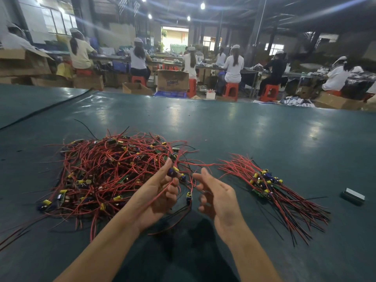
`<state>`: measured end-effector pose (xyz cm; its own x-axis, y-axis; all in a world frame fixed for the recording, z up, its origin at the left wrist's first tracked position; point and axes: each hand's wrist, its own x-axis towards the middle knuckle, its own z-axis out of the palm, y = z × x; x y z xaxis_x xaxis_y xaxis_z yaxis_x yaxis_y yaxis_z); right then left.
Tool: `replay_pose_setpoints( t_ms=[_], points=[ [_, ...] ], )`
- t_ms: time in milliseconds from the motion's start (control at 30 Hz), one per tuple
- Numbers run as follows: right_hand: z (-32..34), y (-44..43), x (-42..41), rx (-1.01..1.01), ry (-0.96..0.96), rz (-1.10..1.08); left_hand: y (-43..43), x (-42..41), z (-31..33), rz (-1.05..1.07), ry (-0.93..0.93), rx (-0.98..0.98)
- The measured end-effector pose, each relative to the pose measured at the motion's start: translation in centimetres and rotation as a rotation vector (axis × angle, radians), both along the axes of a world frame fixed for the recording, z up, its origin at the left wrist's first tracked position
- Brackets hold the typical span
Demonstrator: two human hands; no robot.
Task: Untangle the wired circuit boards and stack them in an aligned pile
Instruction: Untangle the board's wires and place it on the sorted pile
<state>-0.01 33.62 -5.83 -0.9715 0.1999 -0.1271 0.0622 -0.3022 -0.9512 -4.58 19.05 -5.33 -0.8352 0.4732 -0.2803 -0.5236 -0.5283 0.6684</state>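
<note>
Left hand [160,193] pinches board [173,172], well left of pile [264,181]; right hand [216,193] loose, empty, nearer pile; pile's wires [295,210] trail toward near-right.

boards in the tangled heap [114,169] mostly buried under red wires [95,157]. left hand [160,192] covers part of its held board [173,172]. grey block [353,195]: too blurred to identify.

I see a dark green table [244,129] with a small grey block [353,196] lying on it, far right. Beyond it, people [234,66] sit on red stools [230,90] at long benches — an open cardboard box [173,80] and a blue crate [170,94] stand on the floor.
</note>
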Motion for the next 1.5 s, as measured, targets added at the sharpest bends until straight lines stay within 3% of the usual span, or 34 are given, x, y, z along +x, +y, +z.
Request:
replay_pose_setpoints(
  t_ms=[200, 400, 500, 633, 700, 800, 967, 1067, 1500],
  points=[
    [-0.6, -2.2, 0.1, -0.038, 0.012, -0.025, 0.8, 0.9, -0.1, -0.19, -0.078, -0.056],
    [-0.8, -2.5, -0.2, -0.161, 0.006, -0.157, 1.1, 1.2, -0.3, -0.127, -0.121, 0.041],
    [-0.7, -2.9, -0.3, -0.174, 0.03, -0.265, 2.2, 1.3, -1.1, -0.069, -0.044, -0.086],
    [-0.7, -2.8, -0.3, -0.228, 0.088, -0.443, 3.1, 2.0, -2.6, -0.08, 0.313, -0.397],
    [-0.7, -2.7, -0.1, -0.232, 0.115, -0.476, 2.9, 2.4, -2.6, -0.109, 0.501, -0.454],
    [-0.7, -3.1, 0.3, -0.244, 0.135, -0.432, 3.0, 2.8, -2.5, 0.008, 0.631, -0.457],
    [-1.0, -4.6, 0.7, -0.19, 0.167, -0.362, 3.6, 2.6, -2.2, 0.3, 0.592, -0.342],
    [-1.0, -4.9, 0.9, -0.195, 0.149, -0.343, 3.4, 2.5, -2.2, 0.281, 0.62, -0.251],
    [0.3, -1.8, -0.5, -0.319, -0.043, -0.491, 3.1, 2.1, -1.9, 0.422, 0.654, -0.378]
  ],
)
